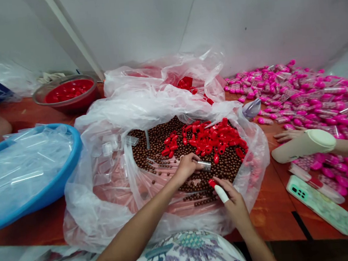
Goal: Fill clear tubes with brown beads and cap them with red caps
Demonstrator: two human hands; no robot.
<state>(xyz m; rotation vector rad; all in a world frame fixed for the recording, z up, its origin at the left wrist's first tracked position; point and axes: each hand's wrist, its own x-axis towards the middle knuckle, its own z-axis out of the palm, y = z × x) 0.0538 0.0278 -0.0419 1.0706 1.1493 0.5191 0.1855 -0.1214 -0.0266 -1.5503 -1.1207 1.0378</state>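
My left hand point(189, 166) is closed on a short clear plastic tube point(205, 166) above a heap of small brown balls point(154, 152). Close by on the right, my right hand point(233, 198), its thumb wrapped in white, pinches a small red plastic cap point(212, 183). The balls lie in a large translucent plastic bag point(108, 209) spread wide in front of me. On top of them rests a pile of red caps point(211, 137). What is inside the tube I cannot make out.
A blue basin point(77, 145) of clear plastic pieces stands left, a bowl point(38, 95) of red parts behind it. Pink-capped filled tubes point(311, 98) heap up at right. Another person's hand point(287, 135) is beside a pale cylinder point(303, 145). A phone point(320, 205) lies nearby.
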